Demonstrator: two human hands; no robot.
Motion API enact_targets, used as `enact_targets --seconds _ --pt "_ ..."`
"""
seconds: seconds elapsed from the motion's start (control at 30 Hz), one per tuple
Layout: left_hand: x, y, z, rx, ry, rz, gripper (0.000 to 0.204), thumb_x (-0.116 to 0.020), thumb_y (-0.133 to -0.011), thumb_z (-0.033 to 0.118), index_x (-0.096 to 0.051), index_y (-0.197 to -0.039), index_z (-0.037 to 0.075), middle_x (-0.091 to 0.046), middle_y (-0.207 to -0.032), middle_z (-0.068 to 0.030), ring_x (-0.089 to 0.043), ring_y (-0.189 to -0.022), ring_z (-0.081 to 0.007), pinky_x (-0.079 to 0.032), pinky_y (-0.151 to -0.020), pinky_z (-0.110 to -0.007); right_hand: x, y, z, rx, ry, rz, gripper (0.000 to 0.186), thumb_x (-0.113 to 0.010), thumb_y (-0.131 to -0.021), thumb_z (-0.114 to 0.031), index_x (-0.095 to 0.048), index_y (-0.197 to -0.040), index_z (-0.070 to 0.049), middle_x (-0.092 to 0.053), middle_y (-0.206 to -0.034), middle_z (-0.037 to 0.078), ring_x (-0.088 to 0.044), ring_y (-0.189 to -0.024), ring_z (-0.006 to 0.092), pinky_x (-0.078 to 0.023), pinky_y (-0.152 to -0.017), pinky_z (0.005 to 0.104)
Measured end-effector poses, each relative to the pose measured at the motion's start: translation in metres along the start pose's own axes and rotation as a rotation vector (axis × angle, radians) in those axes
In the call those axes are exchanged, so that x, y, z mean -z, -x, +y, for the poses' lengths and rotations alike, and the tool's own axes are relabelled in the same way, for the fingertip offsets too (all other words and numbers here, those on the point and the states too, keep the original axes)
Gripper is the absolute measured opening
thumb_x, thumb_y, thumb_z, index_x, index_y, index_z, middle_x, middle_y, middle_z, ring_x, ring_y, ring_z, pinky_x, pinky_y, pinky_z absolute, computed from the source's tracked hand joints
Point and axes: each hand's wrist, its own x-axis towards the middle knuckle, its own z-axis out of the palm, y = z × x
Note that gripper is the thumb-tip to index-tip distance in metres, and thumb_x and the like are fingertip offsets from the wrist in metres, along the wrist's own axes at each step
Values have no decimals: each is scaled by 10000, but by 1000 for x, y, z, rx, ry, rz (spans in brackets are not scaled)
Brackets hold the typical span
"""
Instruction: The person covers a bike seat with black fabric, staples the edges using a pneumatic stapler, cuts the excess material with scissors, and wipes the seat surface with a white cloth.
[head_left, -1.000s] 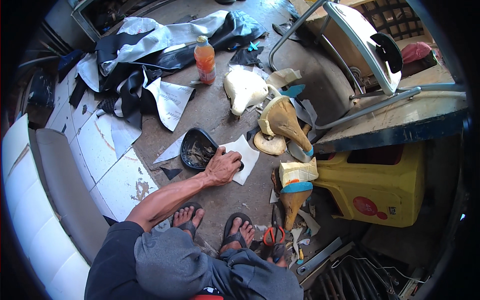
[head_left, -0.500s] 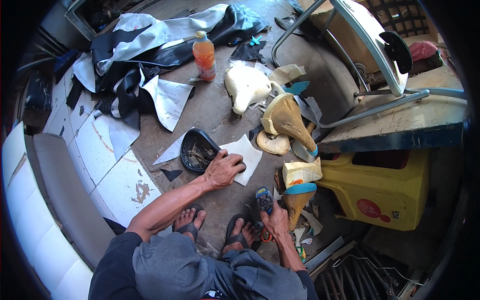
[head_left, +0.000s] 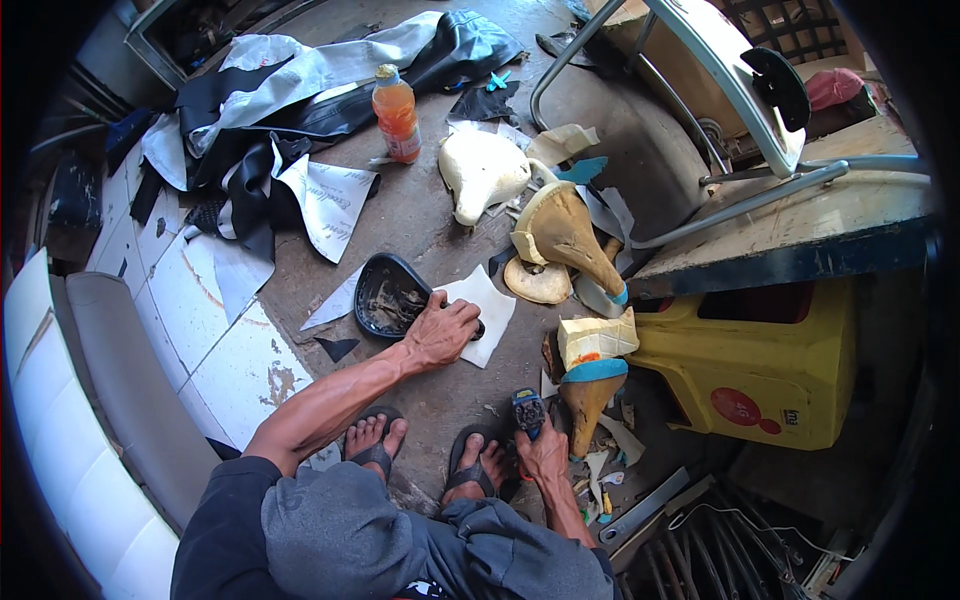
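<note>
My left hand [head_left: 440,332] is closed over the narrow nose of a black bicycle saddle [head_left: 385,300], which lies underside up with its hollow showing. A white sheet piece [head_left: 485,312] lies under and beyond that hand. Lower right, my right hand [head_left: 545,452] is wrapped around a blue and dark hand tool [head_left: 528,408], pointing away from me; its exact kind is unclear. Beside it lies a brown saddle form with a blue band [head_left: 592,395], with a cream foam block [head_left: 600,338] at its far end.
Farther off are a white saddle [head_left: 482,172], a brown saddle [head_left: 562,240] and a bottle of orange liquid [head_left: 397,115]. Black and white sheet material [head_left: 330,110] is heaped at far left. A metal-framed chair [head_left: 730,90] and yellow casing [head_left: 750,365] stand at right.
My right hand and its tool have come slightly nearer to me. My left hand keeps its grip on the black saddle. The whole view has shifted a little.
</note>
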Motion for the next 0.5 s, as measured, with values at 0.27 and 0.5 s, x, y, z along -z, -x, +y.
enact_targets --seconds 0.27,0.5 --pt "-15 11 3 -78 -240 91 221 -567 -831 203 -674 -996 103 -573 -1126 -18 -533 -1113 -154 -291 -975 -457 2 -8 -18 82 46 22 472 -667 -799 -266 -600 -1181 2 -681 -829 296 -678 -822 479 -541 -737 523" --pt "0 8 10 -50 -44 164 139 -646 -867 222 -657 -954 114 -593 -1083 -23 -578 -1063 -163 -278 -963 -447 -17 -4 4 112 172 160 637 -712 -789 -143 -476 -1368 -20 -666 -1049 294 -658 -956 468 -534 -819 518"
